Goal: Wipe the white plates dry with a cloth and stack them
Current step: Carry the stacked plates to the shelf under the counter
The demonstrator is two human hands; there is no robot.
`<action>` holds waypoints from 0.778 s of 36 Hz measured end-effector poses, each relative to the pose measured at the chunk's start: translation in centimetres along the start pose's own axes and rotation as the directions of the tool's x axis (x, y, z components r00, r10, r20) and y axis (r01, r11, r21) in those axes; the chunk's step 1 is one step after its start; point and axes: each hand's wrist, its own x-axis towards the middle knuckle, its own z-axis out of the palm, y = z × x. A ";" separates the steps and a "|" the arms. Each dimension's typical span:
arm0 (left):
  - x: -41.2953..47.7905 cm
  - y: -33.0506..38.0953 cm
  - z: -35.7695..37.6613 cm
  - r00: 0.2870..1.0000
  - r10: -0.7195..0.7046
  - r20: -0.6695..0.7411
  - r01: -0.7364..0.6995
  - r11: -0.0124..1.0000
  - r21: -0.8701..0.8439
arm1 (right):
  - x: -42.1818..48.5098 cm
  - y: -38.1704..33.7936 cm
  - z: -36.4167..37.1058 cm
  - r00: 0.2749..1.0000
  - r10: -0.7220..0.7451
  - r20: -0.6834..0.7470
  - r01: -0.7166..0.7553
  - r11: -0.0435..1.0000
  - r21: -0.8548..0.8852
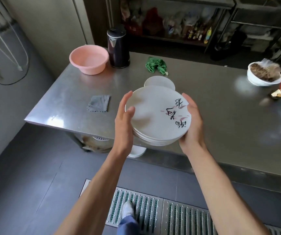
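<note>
Both forearms fill the bottom of my feed, left forearm [92, 192] and right forearm [224, 192], angling up to the stack of white plates [156, 119], so I'll place everything off that stack.

Going left to right: far off to the stack's upper left sits a pink basin [88, 59], right by the back corner of the steel table [221, 107]. Left of the stack, and well apart from it, a grey cloth [99, 103] lies folded flat on the tabletop. Behind the stack and a bit left stands a dark flask [118, 48], just beside the basin.

Then the left hand [125, 119]: its fingers curl round the stack's left rim and its thumb lies on the top plate. The stack itself sits over the table's near edge, tipped slightly. From my end I honestly can't tell if its bottom touches the steel. The top plate has black brush lettering and pink strokes on its right half.

Straight behind the stack there's a single white plate [158, 81] flat on the table, partly hidden by it, and further back a crumpled green cloth [155, 65].

The right hand [191, 126] cups the stack's right rim, thumb on the edge. Far right of the stack is a white bowl [263, 77] of brown food.
</note>
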 end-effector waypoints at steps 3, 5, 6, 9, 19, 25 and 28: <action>-3.1 -0.1 0.8 1.000 -0.005 -0.019 0.005 1.000 0.010 | -2.2 -0.2 -1.9 0.999 -0.001 0.034 0.001 1.000 -0.003; -5.3 -0.2 1.4 0.999 -0.015 -0.031 0.016 1.000 0.020 | -3.7 -0.2 -3.5 0.999 0.013 0.045 -0.014 1.000 0.014; -6.4 -0.3 1.7 0.999 -0.016 -0.033 0.017 1.000 0.023 | -4.5 -0.2 -4.3 0.999 0.020 0.048 -0.021 1.000 0.020; -9.7 -0.7 2.8 0.999 -0.021 -0.048 0.023 0.998 0.051 | -6.7 0.0 -6.8 0.999 0.019 0.050 -0.019 1.000 0.007; -17.2 -2.4 5.0 0.992 -0.099 -0.073 0.102 0.994 0.030 | -11.5 0.8 -12.7 0.998 0.017 0.068 -0.016 1.000 -0.023; -19.9 -4.5 4.9 0.989 -0.132 -0.061 0.134 0.991 0.021 | -12.8 3.5 -15.3 0.997 0.039 0.064 -0.037 0.999 -0.028; -20.6 -6.5 4.1 0.986 -0.150 -0.072 0.152 0.988 0.032 | -13.0 5.6 -16.4 0.996 0.066 0.067 -0.065 0.998 -0.010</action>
